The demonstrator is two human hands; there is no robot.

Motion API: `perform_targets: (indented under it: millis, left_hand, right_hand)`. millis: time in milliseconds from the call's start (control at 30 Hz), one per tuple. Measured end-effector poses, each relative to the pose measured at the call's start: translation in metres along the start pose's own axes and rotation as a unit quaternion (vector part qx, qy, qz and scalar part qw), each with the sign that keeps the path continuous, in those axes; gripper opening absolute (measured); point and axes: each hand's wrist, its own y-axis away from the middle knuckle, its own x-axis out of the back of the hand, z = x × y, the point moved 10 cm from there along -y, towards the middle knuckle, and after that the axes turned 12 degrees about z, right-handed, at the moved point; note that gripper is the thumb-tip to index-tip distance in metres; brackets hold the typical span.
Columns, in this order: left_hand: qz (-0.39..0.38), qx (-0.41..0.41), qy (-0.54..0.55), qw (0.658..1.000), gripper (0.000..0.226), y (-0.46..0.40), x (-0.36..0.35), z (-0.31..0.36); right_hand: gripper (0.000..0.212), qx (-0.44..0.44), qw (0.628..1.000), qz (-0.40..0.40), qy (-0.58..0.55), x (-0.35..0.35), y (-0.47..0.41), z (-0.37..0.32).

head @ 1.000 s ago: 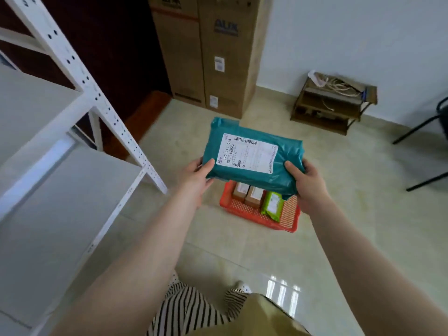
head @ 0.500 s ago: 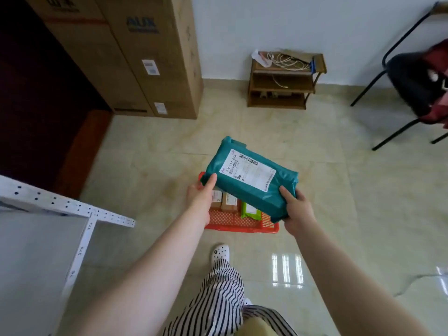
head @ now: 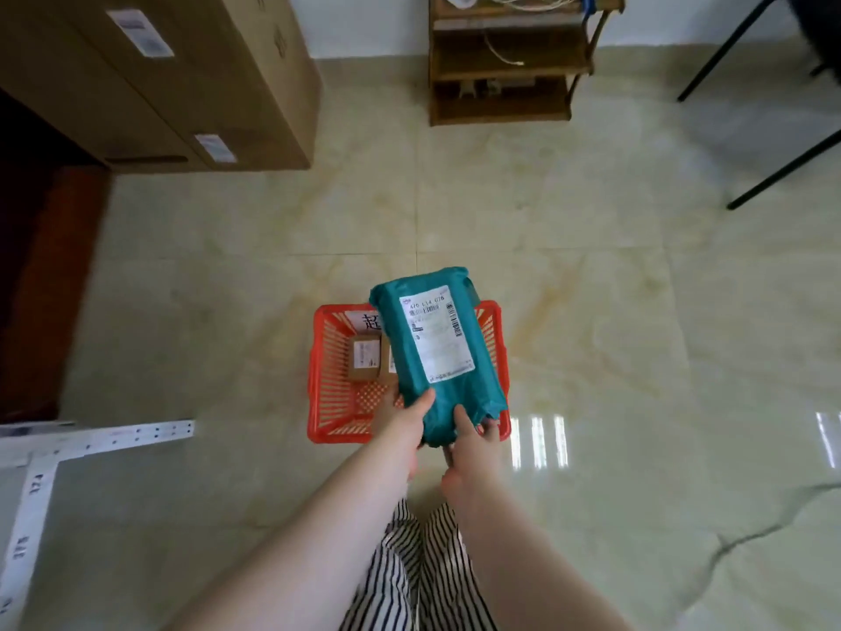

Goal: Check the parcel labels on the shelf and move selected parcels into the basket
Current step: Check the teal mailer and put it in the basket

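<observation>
A teal plastic mailer parcel (head: 448, 393) with a white label facing up hangs lengthwise over the red plastic basket (head: 324, 366) on the floor. My left hand (head: 400, 419) grips its near end from the left, thumb on top. My right hand (head: 471, 441) grips the same end from the right, thumb on top. A small brown box parcel (head: 364, 365) lies in the basket, with a second one partly hidden under the teal parcel.
The white metal shelf corner (head: 95, 437) juts in at lower left. Tall cardboard boxes (head: 182, 79) stand at the back left, a small wooden rack (head: 505, 66) by the far wall, black chair legs (head: 782, 170) at right. Glossy tile floor surrounds the basket.
The view swung from the shelf down to the basket. Both hands shifted to the parcel's near end, turned it lengthwise and lowered it over the basket.
</observation>
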Motion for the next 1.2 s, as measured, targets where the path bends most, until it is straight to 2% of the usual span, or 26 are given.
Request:
perform_targets:
  millis: [100, 233, 533, 667, 767, 967, 1200]
  left_hand:
    - [0.001, -0.001, -0.02, 1.0, 0.041, -0.046, -0.017, -0.017]
    - [-0.001, 0.009, -0.057, 0.998, 0.046, -0.116, -0.042, -0.048]
    - [-0.022, 0.024, -0.114, 0.993, 0.053, -0.256, -0.111, -0.112]
    - [-0.006, 0.016, -0.121, 0.992, 0.051, -0.303, -0.13, -0.135]
    - [0.028, 0.012, -0.126, 0.992, 0.056, -0.323, -0.133, -0.144]
    - [0.035, 0.008, -0.112, 0.993, 0.052, -0.35, -0.141, -0.164]
    - [0.053, -0.004, -0.156, 0.986, 0.051, -0.371, -0.145, -0.171]
  right_hand:
    - [0.035, -0.052, 0.998, -0.026, 0.015, 0.003, -0.058, 0.018]
    - [0.039, -0.09, 0.995, -0.035, 0.016, 0.005, -0.134, 0.04]
    - [0.032, -0.116, 0.993, 0.021, 0.017, -0.013, -0.276, 0.086]
    - [0.043, -0.106, 0.993, 0.048, 0.035, -0.017, -0.321, 0.097]
    - [0.042, -0.109, 0.991, 0.06, 0.046, -0.02, -0.345, 0.102]
    - [0.052, -0.122, 0.989, 0.058, 0.061, -0.02, -0.381, 0.121]
    - [0.05, -0.126, 0.976, 0.048, 0.17, -0.025, -0.411, 0.13]
